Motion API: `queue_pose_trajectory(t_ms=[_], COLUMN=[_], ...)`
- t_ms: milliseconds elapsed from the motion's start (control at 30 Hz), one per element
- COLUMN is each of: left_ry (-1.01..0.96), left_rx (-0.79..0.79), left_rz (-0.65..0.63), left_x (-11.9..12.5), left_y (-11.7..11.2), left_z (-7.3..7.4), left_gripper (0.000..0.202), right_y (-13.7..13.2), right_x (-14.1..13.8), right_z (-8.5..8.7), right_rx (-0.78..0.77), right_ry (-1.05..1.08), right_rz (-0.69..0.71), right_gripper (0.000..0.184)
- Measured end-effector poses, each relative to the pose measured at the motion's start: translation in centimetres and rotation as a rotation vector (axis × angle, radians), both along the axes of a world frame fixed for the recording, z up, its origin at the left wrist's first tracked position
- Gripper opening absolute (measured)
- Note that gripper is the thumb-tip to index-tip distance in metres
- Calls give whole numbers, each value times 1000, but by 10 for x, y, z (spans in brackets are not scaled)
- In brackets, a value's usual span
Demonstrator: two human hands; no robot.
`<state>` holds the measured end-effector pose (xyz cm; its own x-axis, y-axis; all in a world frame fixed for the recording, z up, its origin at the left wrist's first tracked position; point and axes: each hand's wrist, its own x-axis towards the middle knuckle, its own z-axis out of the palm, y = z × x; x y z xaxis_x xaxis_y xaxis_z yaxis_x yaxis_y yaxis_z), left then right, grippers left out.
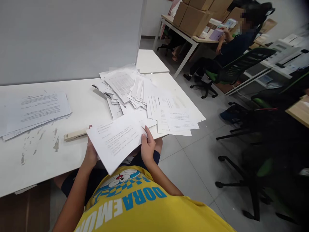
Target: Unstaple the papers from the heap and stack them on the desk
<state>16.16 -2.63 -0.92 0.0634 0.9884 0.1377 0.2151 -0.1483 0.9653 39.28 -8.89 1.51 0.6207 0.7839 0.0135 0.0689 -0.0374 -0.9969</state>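
A printed sheet of paper [118, 138] is held tilted over the desk's front edge, above my lap. My left hand [90, 154] grips its left edge, with most of the fingers hidden behind the page. At the opposite edge my right hand [148, 145] pinches the paper between thumb and fingers. A beige stapler-like bar [75, 135] lies on the desk just left of my left hand. Beyond the held sheet spreads a messy heap of papers [123, 85], and some printed pages [178, 119] overhang the desk edge on the right.
On the left of the white desk [82, 100] rests a neater paper stack [41, 108]. A grey partition [70, 38] rises behind. To the right are office chairs [243, 64], a seated person [238, 45] handling a purple box, and cardboard boxes [193, 22] on another table.
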Motion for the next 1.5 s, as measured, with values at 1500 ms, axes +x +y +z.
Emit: queue_pose_trajectory(t_ms=[1500], left_ry=[908], left_rx=[461], left_rz=[22], left_x=[-57], left_y=[9], left_z=[26], left_gripper=[57], right_y=[9], right_x=[36], right_z=[5], right_rx=[-250], right_ry=[197], right_rz=[434], right_gripper=[42])
